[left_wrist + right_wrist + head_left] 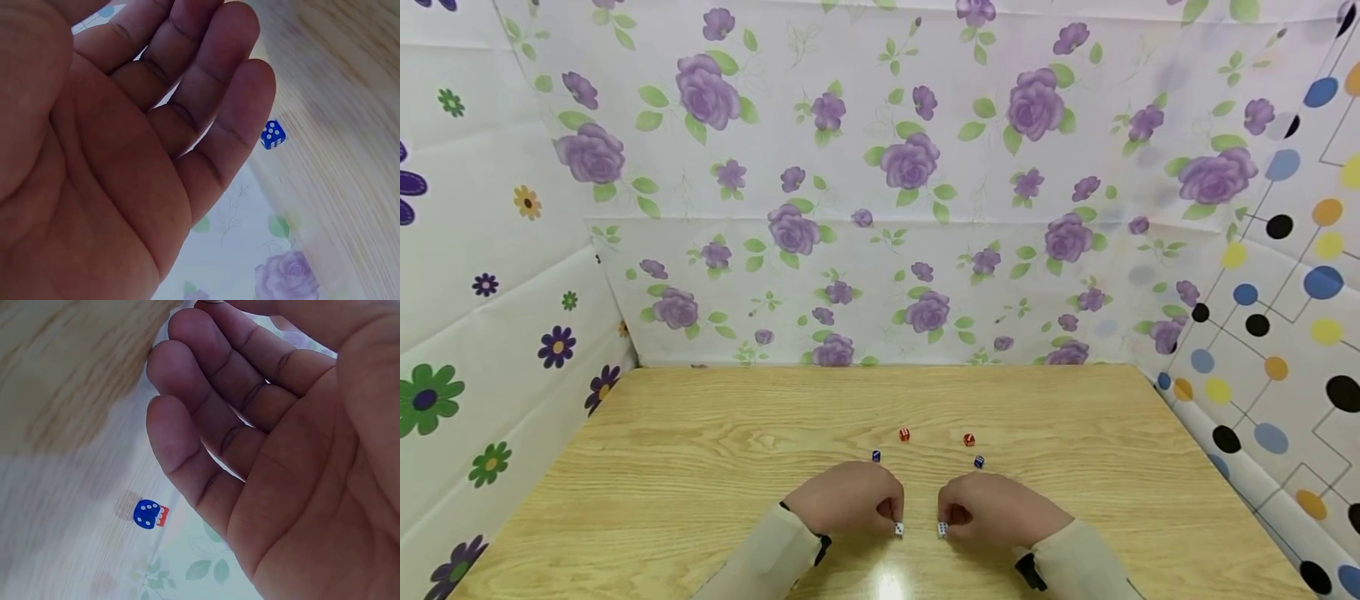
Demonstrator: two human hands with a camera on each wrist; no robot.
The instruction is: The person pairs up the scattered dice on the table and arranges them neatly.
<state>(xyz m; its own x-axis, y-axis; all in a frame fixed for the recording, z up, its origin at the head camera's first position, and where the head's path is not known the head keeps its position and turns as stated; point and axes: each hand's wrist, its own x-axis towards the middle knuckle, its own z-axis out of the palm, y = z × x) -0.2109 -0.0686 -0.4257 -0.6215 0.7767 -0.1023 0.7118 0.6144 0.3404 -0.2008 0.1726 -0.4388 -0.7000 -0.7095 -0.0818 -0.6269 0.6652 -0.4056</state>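
In the head view, my left hand [853,498] pinches a white die [898,530] between thumb and forefinger, low over the wooden table. Opposite it, my right hand [988,507] pinches another white die [942,530], a short gap separating the two. Both wrist views leave these white dice out of frame; they show the palms with the other fingers loosely bent. Just beyond the left hand lies a blue die [876,456], which also appears beside its little finger in the left wrist view. A second blue die [979,462] lies beyond the right hand.
Farther back on the table [737,408] sit two red dice [905,434], the right one [969,440] partly behind a blue die in the right wrist view. A flowered cloth [865,167] hangs along the table's back edge, with patterned cloths at both sides.
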